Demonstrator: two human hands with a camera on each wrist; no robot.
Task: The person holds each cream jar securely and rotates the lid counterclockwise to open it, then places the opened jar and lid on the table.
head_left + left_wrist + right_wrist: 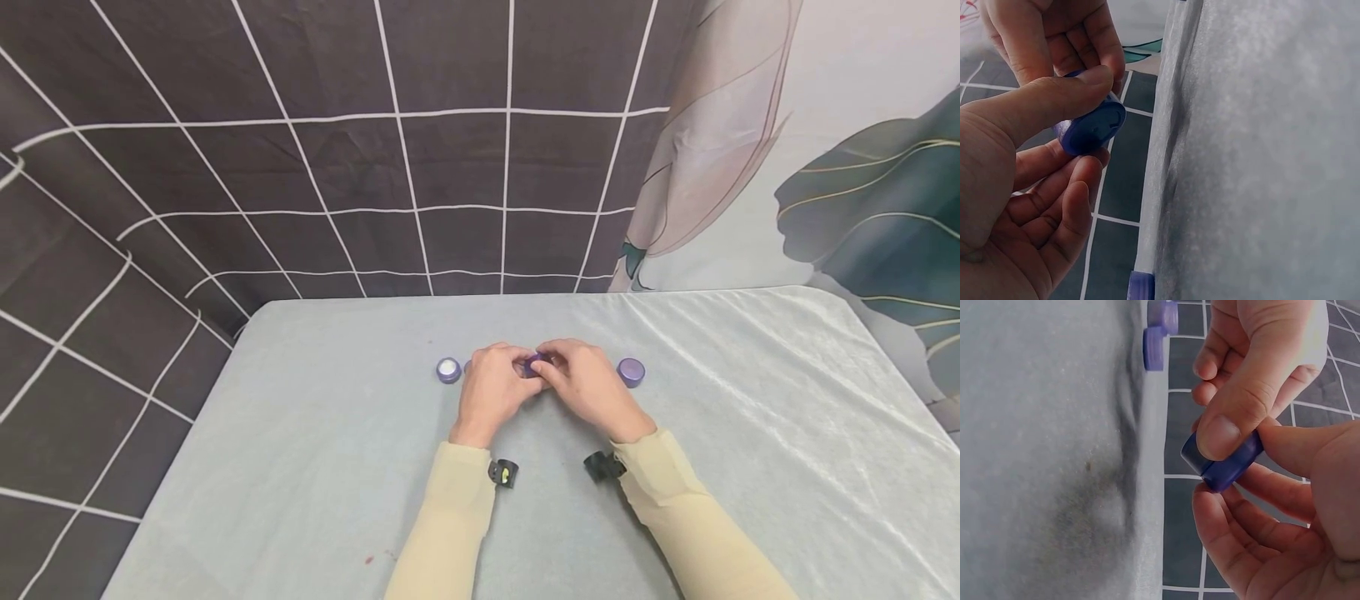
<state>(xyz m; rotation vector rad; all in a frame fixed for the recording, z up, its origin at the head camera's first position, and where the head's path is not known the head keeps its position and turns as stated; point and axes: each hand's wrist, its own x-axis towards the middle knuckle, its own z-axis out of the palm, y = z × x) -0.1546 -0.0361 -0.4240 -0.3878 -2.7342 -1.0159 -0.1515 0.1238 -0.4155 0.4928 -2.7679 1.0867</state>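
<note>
A small round purple jar (533, 364) is held between both hands, just above the far part of the table. My left hand (491, 385) pinches one side of it with thumb and fingers. My right hand (588, 379) grips the other side, thumb towards me. In the right wrist view a seam runs round the jar (1235, 467), splitting it into two parts. The left wrist view shows a flat, round, bluish end of the jar (1095, 129). Fingers hide much of it.
Left of the hands stands a purple pot with a white top (448, 370); another purple piece (467, 366) is mostly hidden behind the left hand. A purple round container (631, 372) stands at the right. A pale cloth (337, 467) covers the table; dark gridded fabric (450, 167) hangs behind.
</note>
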